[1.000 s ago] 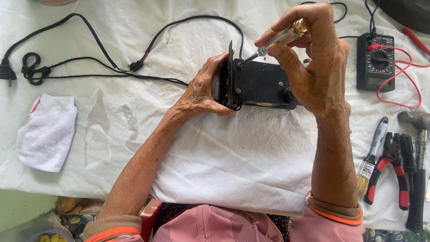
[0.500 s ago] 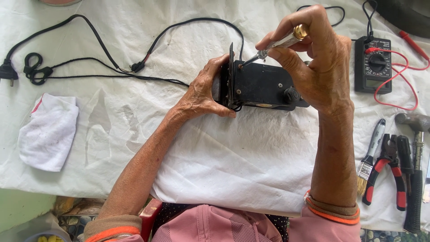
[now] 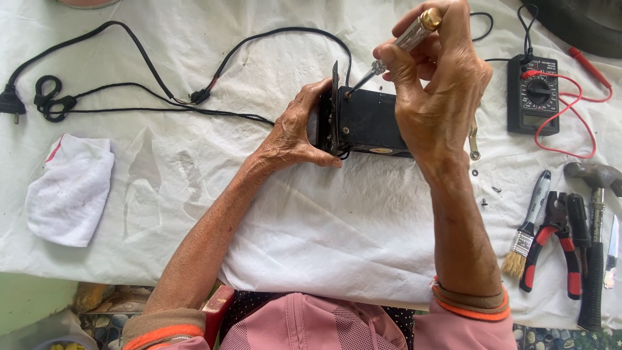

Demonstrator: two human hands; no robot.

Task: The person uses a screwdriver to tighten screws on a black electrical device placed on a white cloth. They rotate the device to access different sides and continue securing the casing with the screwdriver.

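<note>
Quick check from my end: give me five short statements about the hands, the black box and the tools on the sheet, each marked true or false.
1. The right hand holds a screwdriver with its tip on the black box. True.
2. The left hand lies flat on the white cloth. False: it grips the left end of the box; the cloth lies apart, far left.
3. The multimeter has red leads. True.
4. The hammer lies left of the box. False: it lies at the far right edge, beside the red-handled pliers.
5. A paintbrush lies just left of the pliers. True.
</note>
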